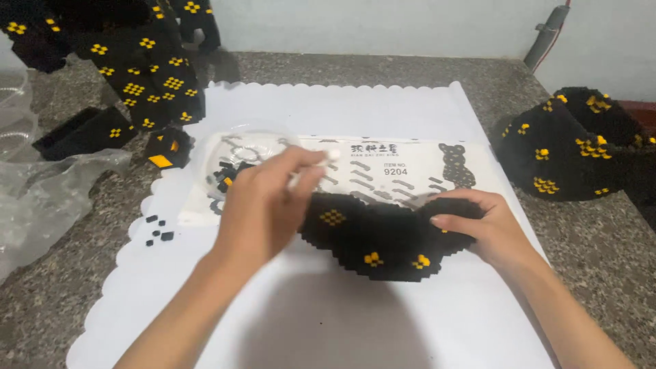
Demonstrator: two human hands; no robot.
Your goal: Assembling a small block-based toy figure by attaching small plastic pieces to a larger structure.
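Block piece: a curved black brick-built section (383,239) with small yellow patches lies at the centre of the frame, on the white sheet, between the two hands.
Right hand: the right hand (478,225) cups the right end of the section, fingers curled over its top edge, thumb lying along the front, closed on it.
Left hand: the left hand (263,205) sits at the section's left end, fingers pinched together round a thin white tool (321,160) that points to the upper right; whether it also touches the section I cannot tell.
Sheet: a white scallop-edged paper (383,109) covers the middle of the speckled stone counter (55,287).
Leaflet: a printed instruction sheet (396,171) lies just behind the section.
Dish: a clear round dish (236,154) with small black bits stands just beyond the left hand.
Loose bits: a few black bricks (157,229) lie at the paper's left edge.
Other builds: tall black-and-yellow parts (147,75) stand upper left; a domed one (567,147) rests at the right.
Bag: crumpled clear plastic (41,198) lies at the far left.
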